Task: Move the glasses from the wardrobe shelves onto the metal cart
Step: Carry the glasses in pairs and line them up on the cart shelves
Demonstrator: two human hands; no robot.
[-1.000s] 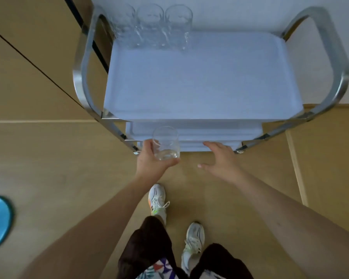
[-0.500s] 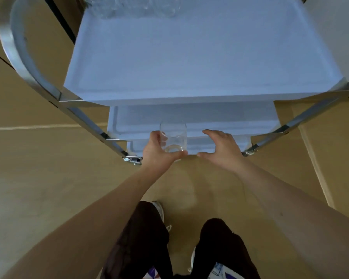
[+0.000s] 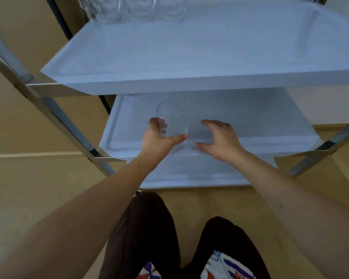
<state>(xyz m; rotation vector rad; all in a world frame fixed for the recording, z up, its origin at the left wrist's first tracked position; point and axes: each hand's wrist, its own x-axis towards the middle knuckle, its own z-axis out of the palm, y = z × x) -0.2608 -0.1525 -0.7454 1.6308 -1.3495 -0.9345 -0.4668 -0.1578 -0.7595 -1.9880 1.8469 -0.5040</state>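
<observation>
1. The left hand [image 3: 156,140] grips a clear glass [image 3: 172,122]: the thumb wraps across its near side low down, and the other fingers curl round the far side, showing through the glass wall.
2. The glass stands upright in that grip, over the near part of the middle shelf [image 3: 250,117] of the metal cart [image 3: 54,109]. Whether its base touches the shelf is hard to tell, since the thumb and the shelf's front edge cover it.
3. The right hand [image 3: 220,140] is just beside the glass, fingers spread and loosely bent, holding nothing; a narrow gap separates thumb and glass.
4. Above, the top shelf [image 3: 189,57] carries three more glasses [image 3: 137,9] in a row at its far left edge, cut off by the frame.
5. Below the middle shelf, a bottom shelf [image 3: 199,174] shows behind the forearms.
6. The person's dark trousers [image 3: 149,228] fill the lower centre, over a tan floor [image 3: 38,188].
</observation>
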